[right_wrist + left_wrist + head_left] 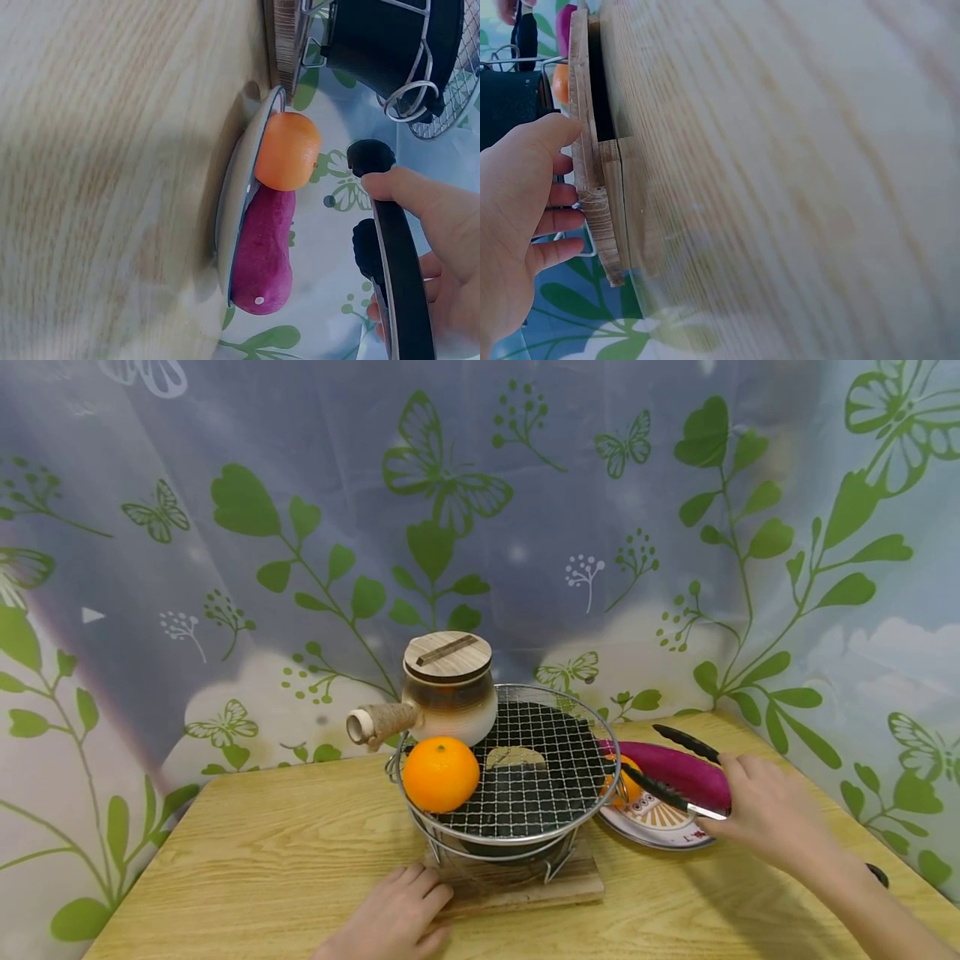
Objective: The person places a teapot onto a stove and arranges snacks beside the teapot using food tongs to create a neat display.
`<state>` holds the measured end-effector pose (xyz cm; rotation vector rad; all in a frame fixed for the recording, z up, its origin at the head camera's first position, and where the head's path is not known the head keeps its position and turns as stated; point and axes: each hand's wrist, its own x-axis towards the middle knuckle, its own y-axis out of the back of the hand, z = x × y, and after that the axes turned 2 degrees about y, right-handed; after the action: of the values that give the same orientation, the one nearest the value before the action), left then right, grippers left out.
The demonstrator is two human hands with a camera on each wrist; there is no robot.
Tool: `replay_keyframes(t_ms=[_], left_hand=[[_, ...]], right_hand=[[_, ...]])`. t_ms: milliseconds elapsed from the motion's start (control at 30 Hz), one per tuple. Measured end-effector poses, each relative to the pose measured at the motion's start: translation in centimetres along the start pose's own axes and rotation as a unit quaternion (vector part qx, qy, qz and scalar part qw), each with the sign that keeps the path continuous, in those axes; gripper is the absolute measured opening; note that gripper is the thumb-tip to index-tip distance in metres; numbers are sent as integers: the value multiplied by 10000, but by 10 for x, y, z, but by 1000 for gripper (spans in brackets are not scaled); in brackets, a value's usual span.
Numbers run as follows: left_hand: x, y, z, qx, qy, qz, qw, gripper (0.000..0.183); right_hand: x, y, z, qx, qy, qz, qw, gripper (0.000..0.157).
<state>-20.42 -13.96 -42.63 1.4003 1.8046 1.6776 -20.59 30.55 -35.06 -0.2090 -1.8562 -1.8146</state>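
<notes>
My left hand (397,914) rests at the left front corner of a wooden board (525,895), fingertips and thumb touching it. In my right hand (772,814) I hold black-tipped tongs (660,789), their arms spread apart with nothing between them. The tongs are over a plate (667,843) at the right. On this plate lie an orange (289,151) and a long magenta thing like a sweet potato (262,255). Another orange (441,774) sits on the left front of a round wire grill (558,785).
A brown and cream pot (453,714) with a wooden lid stands at the grill's back left, its rope-wrapped handle (384,721) pointing left. The grill's dark stove (375,41) stands on the board. A small black thing (877,875) shows behind my right forearm. A patterned cloth (525,527) hangs behind.
</notes>
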Motion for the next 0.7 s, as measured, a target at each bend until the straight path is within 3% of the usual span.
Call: replay_keyframes(t_ms=[200, 333, 433, 700], left_hand=[[0, 1, 1, -30, 19, -57, 10000, 25], [0, 2, 0, -120, 73, -283, 9995, 25], [0, 2, 0, -166, 92, -396, 9990, 25], [0, -1, 0, -31, 27, -115, 9999, 25]], right_hand=[[0, -5, -5, 1, -15, -274, 9996, 77], [-1, -10, -9, 1, -15, -489, 9988, 84], [-1, -13, -10, 16, 51, -408, 9992, 86], [0, -21, -15, -245, 178, -337, 9990, 80]])
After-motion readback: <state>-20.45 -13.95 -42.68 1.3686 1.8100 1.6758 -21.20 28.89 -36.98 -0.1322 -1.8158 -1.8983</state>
